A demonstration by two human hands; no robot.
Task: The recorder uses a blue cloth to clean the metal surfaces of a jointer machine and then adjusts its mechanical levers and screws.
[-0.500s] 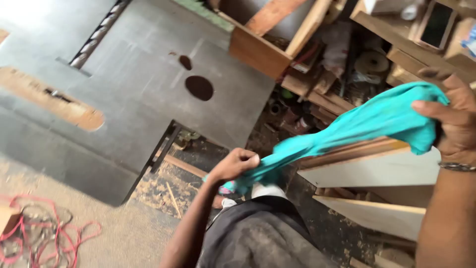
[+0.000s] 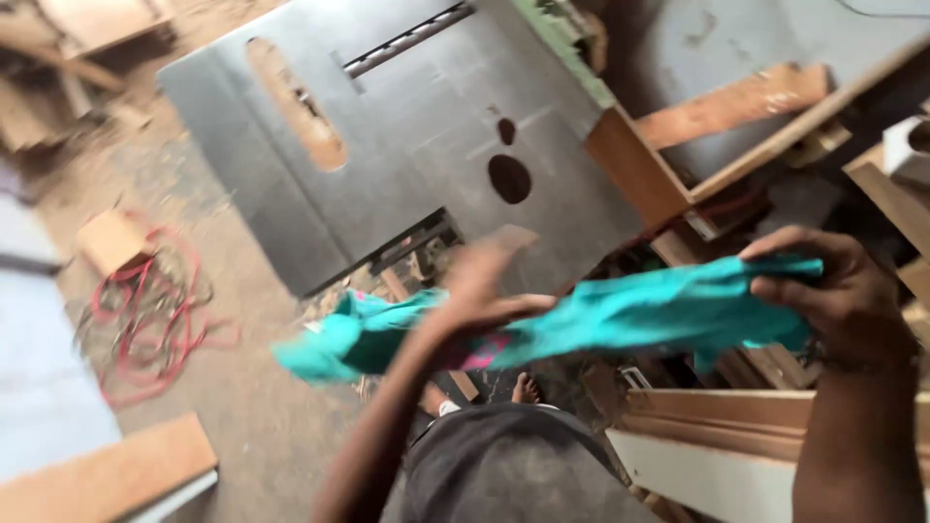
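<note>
A teal cloth (image 2: 630, 315) is stretched between both my hands above my lap. My right hand (image 2: 838, 291) pinches one end of it at the right. My left hand (image 2: 484, 281), blurred by motion, presses against the cloth near its middle, and a loose bunched end (image 2: 334, 344) hangs off to the left. Below the cloth I see my dark shorts (image 2: 513, 465) and a bare foot (image 2: 526, 389).
A grey metal saw table top (image 2: 407, 126) with a slot and round holes fills the upper middle. Red cable (image 2: 145, 310) coils on the dusty floor at left. Wooden boards (image 2: 736, 446) and a plank (image 2: 107, 475) lie lower down; wooden frames (image 2: 736, 107) stand upper right.
The view has swung right and down. My left hand has lifted and moved along the cloth toward its middle, leaving the left end loose. My right hand keeps its grip.
</note>
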